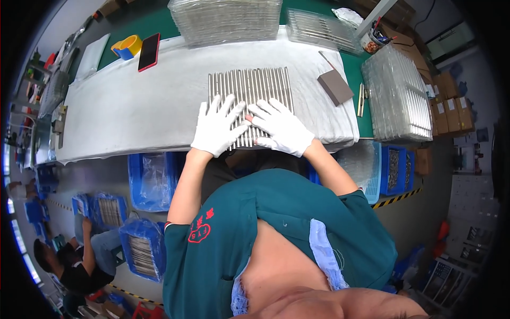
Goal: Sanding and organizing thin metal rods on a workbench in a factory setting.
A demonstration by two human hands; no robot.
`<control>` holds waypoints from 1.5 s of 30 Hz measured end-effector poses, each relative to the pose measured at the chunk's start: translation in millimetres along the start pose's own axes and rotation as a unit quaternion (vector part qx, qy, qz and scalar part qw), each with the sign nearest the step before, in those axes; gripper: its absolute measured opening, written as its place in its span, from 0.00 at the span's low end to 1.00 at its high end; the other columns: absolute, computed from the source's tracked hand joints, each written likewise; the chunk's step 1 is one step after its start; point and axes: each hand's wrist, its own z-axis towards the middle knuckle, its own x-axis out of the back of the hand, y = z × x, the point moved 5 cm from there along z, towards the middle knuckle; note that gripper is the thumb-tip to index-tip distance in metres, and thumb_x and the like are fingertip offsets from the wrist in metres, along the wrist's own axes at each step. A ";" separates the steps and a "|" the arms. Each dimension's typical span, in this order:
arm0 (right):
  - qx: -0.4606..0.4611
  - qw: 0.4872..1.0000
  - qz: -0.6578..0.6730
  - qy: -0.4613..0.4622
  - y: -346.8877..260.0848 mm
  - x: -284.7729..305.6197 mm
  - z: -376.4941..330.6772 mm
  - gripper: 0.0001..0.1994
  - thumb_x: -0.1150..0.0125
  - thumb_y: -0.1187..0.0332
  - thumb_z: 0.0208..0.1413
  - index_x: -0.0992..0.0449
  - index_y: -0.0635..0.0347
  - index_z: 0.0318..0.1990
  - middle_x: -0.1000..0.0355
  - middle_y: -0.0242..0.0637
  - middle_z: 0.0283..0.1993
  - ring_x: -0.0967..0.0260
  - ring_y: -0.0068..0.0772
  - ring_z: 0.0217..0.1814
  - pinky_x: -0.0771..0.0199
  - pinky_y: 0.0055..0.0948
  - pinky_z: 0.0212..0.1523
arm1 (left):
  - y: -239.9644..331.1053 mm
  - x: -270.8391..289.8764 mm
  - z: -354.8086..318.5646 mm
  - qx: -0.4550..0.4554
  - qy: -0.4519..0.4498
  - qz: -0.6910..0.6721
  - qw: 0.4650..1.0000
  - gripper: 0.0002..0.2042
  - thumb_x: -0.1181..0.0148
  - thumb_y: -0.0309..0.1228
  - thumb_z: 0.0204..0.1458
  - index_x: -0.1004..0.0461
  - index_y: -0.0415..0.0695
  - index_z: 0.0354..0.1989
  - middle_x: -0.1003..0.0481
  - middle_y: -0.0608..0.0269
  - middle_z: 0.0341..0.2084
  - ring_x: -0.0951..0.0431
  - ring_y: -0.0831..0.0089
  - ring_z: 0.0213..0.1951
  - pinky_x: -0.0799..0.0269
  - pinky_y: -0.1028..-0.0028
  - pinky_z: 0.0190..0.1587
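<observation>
A row of slim metal rods [251,82] lies side by side on the white cloth [133,106] in front of me. My left hand [218,126], in a white glove, rests flat on the left part of the row with its fingers spread. On the right part lies my right hand [282,128], also gloved in white, its fingers stretched out and a bare fingertip showing. Both hands touch the rods, and neither grips one. Beneath the palms the near ends of several rods are hidden. Right of the row sits a brown block [335,87] with a thin stick-like tool [326,59] beside it.
Stacked clear plastic trays [226,24] stand at the back, another stack [396,93] at the right. A red-edged phone [149,52] and yellow tape roll [130,43] lie back left. Blue bins [139,186] sit below the table. A person [74,263] sits at lower left.
</observation>
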 end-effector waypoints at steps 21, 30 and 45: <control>-0.123 0.992 0.002 0.039 31.2 10.7 -23.3 0.19 0.43 0.58 0.56 0.25 0.58 0.51 0.31 0.39 0.59 0.39 0.42 0.62 0.46 0.42 0.66 | -10.0 14.5 -41.6 0.075 0.043 0.019 0.996 0.35 0.45 0.60 0.50 0.30 0.47 0.60 0.34 0.45 0.60 0.36 0.44 0.61 0.49 0.47 0.63; -0.192 0.959 0.103 0.179 56.6 3.4 -31.2 0.17 0.41 0.68 0.56 0.24 0.57 0.53 0.28 0.40 0.57 0.35 0.46 0.63 0.43 0.42 0.67 | 26.5 5.0 -23.4 -0.023 0.050 -0.017 0.998 0.40 0.43 0.63 0.43 0.32 0.49 0.62 0.33 0.49 0.59 0.36 0.48 0.60 0.46 0.48 0.63; -0.196 0.961 0.105 0.165 49.8 0.8 -28.6 0.13 0.39 0.69 0.55 0.20 0.56 0.48 0.24 0.42 0.50 0.32 0.46 0.60 0.35 0.39 0.61 | 58.6 -4.5 -1.6 -0.091 0.051 -0.067 0.992 0.37 0.42 0.59 0.46 0.33 0.48 0.62 0.33 0.51 0.59 0.35 0.52 0.60 0.46 0.51 0.64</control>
